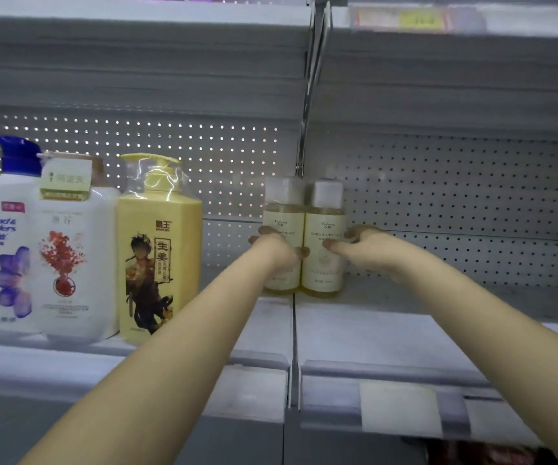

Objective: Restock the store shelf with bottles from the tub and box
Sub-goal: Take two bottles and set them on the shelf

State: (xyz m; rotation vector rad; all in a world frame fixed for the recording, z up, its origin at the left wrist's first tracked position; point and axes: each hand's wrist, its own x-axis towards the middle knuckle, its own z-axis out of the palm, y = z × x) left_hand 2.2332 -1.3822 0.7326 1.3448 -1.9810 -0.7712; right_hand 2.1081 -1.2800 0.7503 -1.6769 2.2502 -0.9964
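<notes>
At frame centre, the left bottle is clasped by the left grip and the right bottle by the right grip, both being set on the shelf; release seems needed next.

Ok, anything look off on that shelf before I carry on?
Nothing spilled, tipped or damaged. The left hand grips the left small bottle and the right hand the right small bottle, both upright. One oddity: they sit far back, at the shelf seam, while the three large bottles stand further forward.
</notes>
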